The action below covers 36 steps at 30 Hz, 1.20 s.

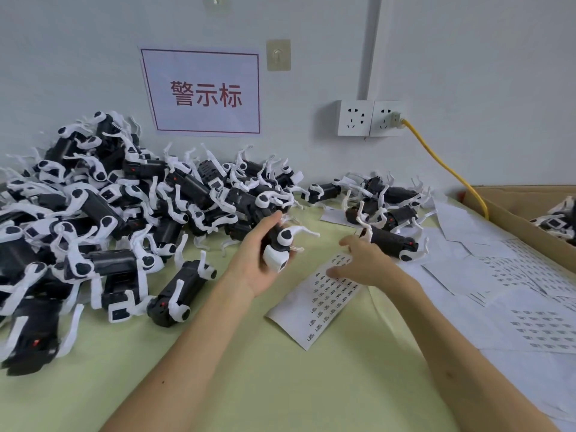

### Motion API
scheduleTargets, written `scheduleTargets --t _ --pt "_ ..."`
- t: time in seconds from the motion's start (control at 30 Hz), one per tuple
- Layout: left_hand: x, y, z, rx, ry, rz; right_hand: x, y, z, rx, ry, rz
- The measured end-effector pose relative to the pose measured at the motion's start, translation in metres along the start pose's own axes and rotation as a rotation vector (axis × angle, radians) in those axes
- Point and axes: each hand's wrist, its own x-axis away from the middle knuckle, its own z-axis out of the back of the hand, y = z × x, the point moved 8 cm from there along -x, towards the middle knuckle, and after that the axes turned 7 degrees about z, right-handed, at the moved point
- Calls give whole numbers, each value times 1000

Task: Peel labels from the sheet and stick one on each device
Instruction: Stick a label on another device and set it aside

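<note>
A: Where is the label sheet [318,302] found?
B: Mid-frame on the surface [280,385], long axis running lower left to upper right. Its upper end is covered by the right hand [366,261], fingers loosely spread.
A: And the device [279,244]?
B: Gripped by the left hand [260,263], just left of the sheet.

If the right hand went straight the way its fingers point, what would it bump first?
Probably the black-and-white device held in the left hand: the right hand points left toward it, just above the label sheet. Depth is unclear, so it might touch the sheet first.
</note>
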Motion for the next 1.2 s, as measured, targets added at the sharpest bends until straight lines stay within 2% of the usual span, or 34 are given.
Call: scheduleTargets --t 0.17,0.33,0.43,0.53,0.63,0.77,0.87,1.03,1.13,1.2 --pt "1 0 -3 -61 -15 -9 -1 0 3 -33 22 2" --pt "-1 -1 -6 -12 -73 -7 2 -2 6 -78 11 25" --pt "-1 0 -6 -14 -81 -10 2 -17 16 -173 151 166" --pt "-1 1 -5 -109 -55 -17 7 -24 31 -367 327 249" --pt "-1 -5 -7 -192 -52 26 10 -28 42 -561 415 327" --pt "3 -18 -13 -282 -97 141 15 -31 53 -634 517 384" --pt "5 -23 -16 -356 -130 164 15 -29 55 -618 557 380" --pt "5 -28 -19 -355 -155 184 18 -39 54 -412 594 448" --pt "6 -23 -18 -323 -136 151 18 -48 45 -191 537 508" --pt "6 -21 -19 -314 -136 127 16 -50 41 -157 491 498"
